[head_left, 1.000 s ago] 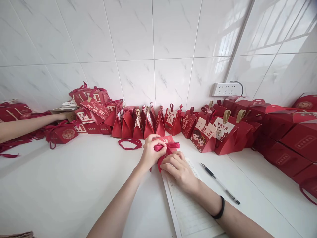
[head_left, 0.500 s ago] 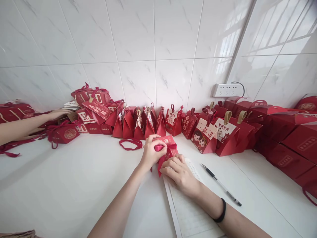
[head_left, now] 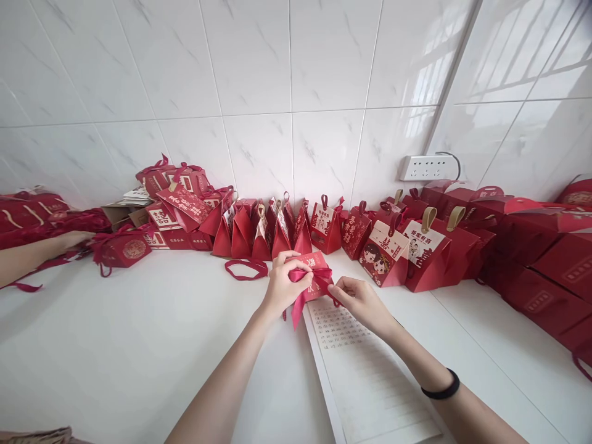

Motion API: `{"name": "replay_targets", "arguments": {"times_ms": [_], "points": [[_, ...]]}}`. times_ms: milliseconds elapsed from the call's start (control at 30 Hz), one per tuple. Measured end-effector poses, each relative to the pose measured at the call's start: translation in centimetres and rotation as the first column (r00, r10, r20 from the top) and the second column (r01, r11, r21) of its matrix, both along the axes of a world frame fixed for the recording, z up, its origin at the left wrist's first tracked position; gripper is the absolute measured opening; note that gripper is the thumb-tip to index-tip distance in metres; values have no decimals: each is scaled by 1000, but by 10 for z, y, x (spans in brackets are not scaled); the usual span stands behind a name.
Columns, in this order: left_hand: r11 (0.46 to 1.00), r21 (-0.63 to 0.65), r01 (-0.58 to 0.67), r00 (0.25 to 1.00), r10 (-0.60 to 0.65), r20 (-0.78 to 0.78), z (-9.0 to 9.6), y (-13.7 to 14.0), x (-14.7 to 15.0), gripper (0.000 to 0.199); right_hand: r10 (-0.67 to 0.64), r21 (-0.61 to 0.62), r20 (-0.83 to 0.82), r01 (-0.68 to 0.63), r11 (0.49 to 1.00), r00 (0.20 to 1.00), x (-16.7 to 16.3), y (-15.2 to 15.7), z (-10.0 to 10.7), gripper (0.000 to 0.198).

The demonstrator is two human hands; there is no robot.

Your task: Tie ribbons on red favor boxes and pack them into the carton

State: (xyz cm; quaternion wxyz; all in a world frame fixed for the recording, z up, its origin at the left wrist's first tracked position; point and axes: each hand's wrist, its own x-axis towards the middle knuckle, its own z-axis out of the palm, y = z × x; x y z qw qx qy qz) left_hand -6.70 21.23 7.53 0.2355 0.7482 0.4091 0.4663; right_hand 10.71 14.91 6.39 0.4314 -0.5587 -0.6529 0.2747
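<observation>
A small red gift box (head_left: pixel 314 260) with pale printed characters sits in the middle of the table. A dark red ribbon (head_left: pixel 300 308) is tied across its top in loops, one tail hanging over the front. My left hand (head_left: pixel 287 280) is closed on the ribbon at the left of the knot, thumb and fingers pinched together. At the box's right side, my right hand (head_left: pixel 358 299) pinches the ribbon between thumb and fingertips. Under my right arm lies a notebook (head_left: pixel 365 382) with handwritten lines. A loop of red ribbon (head_left: pixel 245 269) rests left of the box.
Red gift boxes (head_left: pixel 282 231) stand along the tiled wall, with taller ones (head_left: pixel 428 253) to the right and stacked boxes (head_left: pixel 546 271) beyond. Another person's hand (head_left: pixel 74 240) is among ribbons at the left. A power strip (head_left: pixel 428 168) is against the wall.
My right hand has moved up and right, off the box's front, to the ribbon's right side. The pen is now hidden by my right arm. The other person's hand has drawn back left.
</observation>
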Motion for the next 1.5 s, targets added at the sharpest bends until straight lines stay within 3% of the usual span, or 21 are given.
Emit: {"name": "replay_targets", "arguments": {"times_ms": [133,200,300,400,467,733,933,1500], "points": [[999,-4,53,998,-53,24,-2,0,-1,2,-84,94,-154,99,991,984,3,5,-1,45],[994,9,105,993,-105,50,-4,1,0,5,-48,127,-199,74,989,979,4,7,-2,45],[990,16,139,980,-140,139,-11,0,4,25,10,124,-195,15,992,981,4,11,-4,43],[995,5,97,951,-94,295,-19,-3,9,36,1,131,-221,28,991,975,1,11,-4,44],[999,15,42,933,-45,356,-22,-6,12,29,5,135,-248,29,990,969,-1,11,-4,43],[989,14,-148,957,140,254,-8,-11,14,16,7,104,-277,22,994,961,-3,9,-4,46],[992,-42,-118,916,125,380,-15,-14,18,11,14,64,-322,7,998,947,2,13,-3,50],[965,-32,-258,892,251,375,-46,-18,35,24,19,-73,-703,-99,992,711,7,19,-7,49]]}}
